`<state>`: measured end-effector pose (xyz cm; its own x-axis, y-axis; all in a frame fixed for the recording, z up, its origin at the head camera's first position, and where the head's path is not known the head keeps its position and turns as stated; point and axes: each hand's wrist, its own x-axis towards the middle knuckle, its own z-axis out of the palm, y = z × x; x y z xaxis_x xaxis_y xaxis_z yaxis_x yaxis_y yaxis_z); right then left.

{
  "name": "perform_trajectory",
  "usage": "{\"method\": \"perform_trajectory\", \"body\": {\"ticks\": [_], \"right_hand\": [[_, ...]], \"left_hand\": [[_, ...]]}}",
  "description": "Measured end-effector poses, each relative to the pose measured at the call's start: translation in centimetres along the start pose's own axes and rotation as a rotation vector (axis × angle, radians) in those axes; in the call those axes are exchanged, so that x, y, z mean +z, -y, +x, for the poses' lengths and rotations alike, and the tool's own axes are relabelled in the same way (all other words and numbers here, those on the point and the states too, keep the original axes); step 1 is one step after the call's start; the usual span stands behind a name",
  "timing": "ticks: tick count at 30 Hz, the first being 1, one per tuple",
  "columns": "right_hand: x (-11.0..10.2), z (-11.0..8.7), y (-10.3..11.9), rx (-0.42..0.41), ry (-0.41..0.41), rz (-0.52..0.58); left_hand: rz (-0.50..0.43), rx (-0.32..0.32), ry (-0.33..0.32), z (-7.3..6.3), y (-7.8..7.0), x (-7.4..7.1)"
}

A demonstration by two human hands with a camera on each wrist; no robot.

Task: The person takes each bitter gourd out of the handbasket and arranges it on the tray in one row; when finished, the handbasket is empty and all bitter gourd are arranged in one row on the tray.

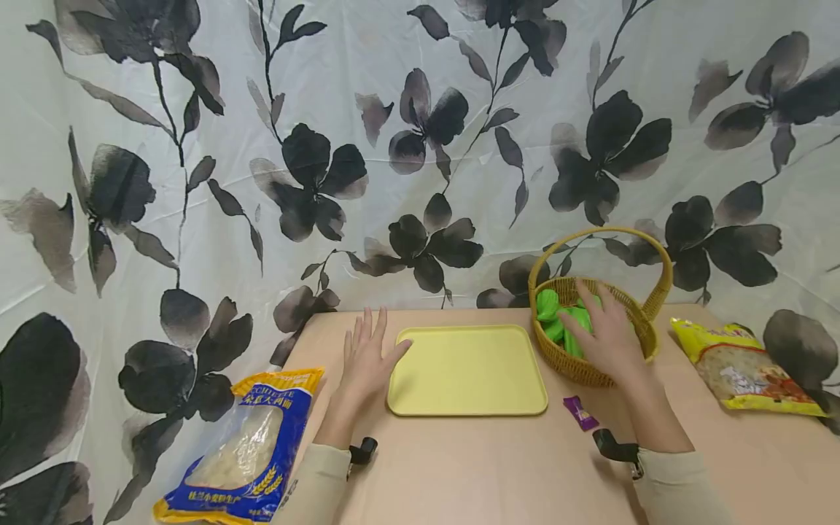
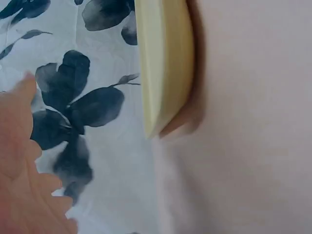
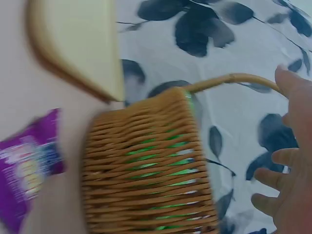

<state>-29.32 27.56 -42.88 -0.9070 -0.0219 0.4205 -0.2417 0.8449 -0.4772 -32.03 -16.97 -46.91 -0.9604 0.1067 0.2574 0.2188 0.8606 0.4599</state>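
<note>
A: What's the right hand (image 1: pixel 613 335) nearest to?

B: The green items (image 1: pixel 550 306) in the basket (image 1: pixel 577 368), right of centre in the frame. They lie below and left of its fingertips — the relation that counts, I'd judge. They're bunched, so I can't tell a long axis.

A: Anything in its grip?

B: Nothing that I can see; the fingers are spread. Whether they touch the green, I can't tell.

A: And the left hand (image 1: pixel 369 357)?

B: Farther off, at the yellow tray's (image 1: pixel 467 372) upper-left corner — fingers extended, nothing held.

A: Any writing?

B: The blue bag (image 1: pixel 246 445), lower left, shows "CCHIETTE" and Chinese, including 杜兰小麦粉生产. Print on the yellow bag (image 1: pixel 748 372), far right, and the purple packet (image 1: pixel 580 413) below the basket is too unclear to read.
</note>
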Motion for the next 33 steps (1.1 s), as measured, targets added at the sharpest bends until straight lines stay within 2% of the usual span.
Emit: {"method": "perform_trajectory", "body": {"ticks": [3, 5, 7, 10, 14, 19, 25, 33], "right_hand": [[-1.0, 0.5, 0.0, 0.028, -0.025, 0.091], [-1.0, 1.1, 0.0, 0.029, -0.022, 0.145], [-0.7, 1.9, -0.1, 0.016, 0.002, 0.192], [0.3, 3.3, -0.4, -0.003, 0.071, 0.258], [1.4, 5.1, -1.0, 0.024, 0.157, 0.288], [1.5, 6.7, -1.4, 0.042, 0.229, 0.258], [1.3, 8.2, -1.9, -0.007, 0.306, 0.145], [1.8, 9.3, -2.0, -0.037, 0.418, 0.122]], "left_hand": [[-0.218, -0.001, 0.072, 0.2, 1.0, 0.8], [-0.311, -0.005, 0.138, 0.3, 1.8, 1.5], [-0.362, -0.017, 0.199, 0.2, 2.7, 2.0], [-0.353, -0.021, 0.268, -0.1, 4.1, 2.5], [-0.363, 0.005, 0.306, -0.5, 5.1, 2.7], [-0.385, 0.018, 0.298, -0.8, 5.4, 2.8], [-0.394, -0.002, 0.309, -0.8, 5.2, 2.7], [-0.410, 0.021, 0.313, -0.5, 5.2, 2.8]]}}
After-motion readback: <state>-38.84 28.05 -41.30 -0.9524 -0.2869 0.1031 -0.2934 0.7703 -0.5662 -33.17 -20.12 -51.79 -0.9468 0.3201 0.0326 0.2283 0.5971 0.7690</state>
